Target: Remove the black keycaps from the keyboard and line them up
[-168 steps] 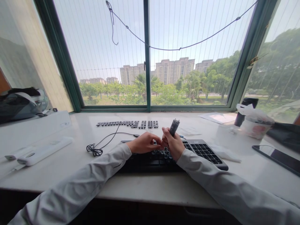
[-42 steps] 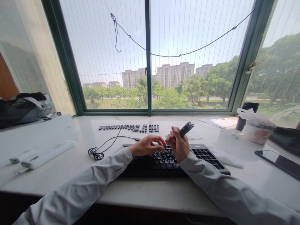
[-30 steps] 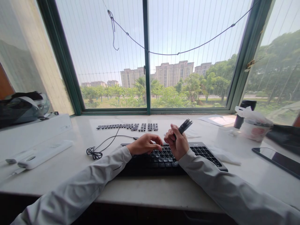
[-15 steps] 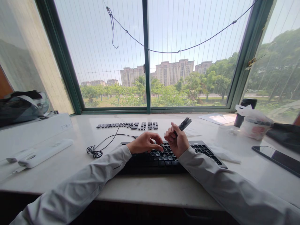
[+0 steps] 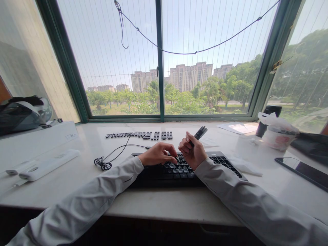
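A black keyboard lies in front of me; part of it shows keycaps and part shows bare key sockets. Over its middle, my left hand pinches a small dark keycap between thumb and fingertips, close to the keys. My right hand is closed around a bundle of slim black sticks, which points up and to the right; their exact kind is unclear. Loose keycaps lie in rows behind the keyboard.
A coiled black cable runs to the keyboard from the left. Further left are a white power strip and a white box with a bag on it. At right are a phone, a bagged tub and papers.
The view has shifted slightly. Both hands stay nearly in place over the keyboard, the left fingertips with the keycap marginally lower against the keys.
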`<state>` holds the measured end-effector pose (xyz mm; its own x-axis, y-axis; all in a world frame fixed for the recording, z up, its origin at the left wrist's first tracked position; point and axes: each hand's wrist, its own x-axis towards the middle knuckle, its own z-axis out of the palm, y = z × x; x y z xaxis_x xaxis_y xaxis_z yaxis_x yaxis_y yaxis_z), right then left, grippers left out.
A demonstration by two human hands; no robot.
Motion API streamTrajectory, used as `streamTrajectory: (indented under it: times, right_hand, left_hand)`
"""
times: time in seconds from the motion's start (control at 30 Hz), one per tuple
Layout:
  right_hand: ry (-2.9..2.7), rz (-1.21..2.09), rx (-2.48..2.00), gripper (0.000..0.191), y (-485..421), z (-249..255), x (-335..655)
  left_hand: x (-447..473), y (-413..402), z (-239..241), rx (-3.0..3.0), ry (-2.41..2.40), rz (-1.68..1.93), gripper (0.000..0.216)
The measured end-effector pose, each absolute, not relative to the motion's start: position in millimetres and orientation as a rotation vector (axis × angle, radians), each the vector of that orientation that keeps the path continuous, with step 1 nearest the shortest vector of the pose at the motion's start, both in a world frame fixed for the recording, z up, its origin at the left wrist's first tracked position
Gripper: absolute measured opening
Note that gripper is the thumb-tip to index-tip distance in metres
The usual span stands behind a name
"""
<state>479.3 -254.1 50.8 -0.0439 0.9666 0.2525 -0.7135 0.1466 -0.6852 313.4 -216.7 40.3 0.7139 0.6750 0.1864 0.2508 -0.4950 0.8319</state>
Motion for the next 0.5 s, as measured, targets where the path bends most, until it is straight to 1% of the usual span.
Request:
streamTrajectory:
  times: [0.23, 0.5]
  right_hand:
    - [-0.841, 1.390, -0.413, 0.048, -250.7, 48.9, 481.3]
    - [-0.815, 1.383, -0.381, 0.043, -243.4, 44.4, 486.7]
  left_hand:
    - [313.7, -219.5, 41.0, 2.086, 0.710, 0.664, 0.039]
    - [312.4, -222.5, 43.1, 2.260, 0.726, 0.765, 0.036]
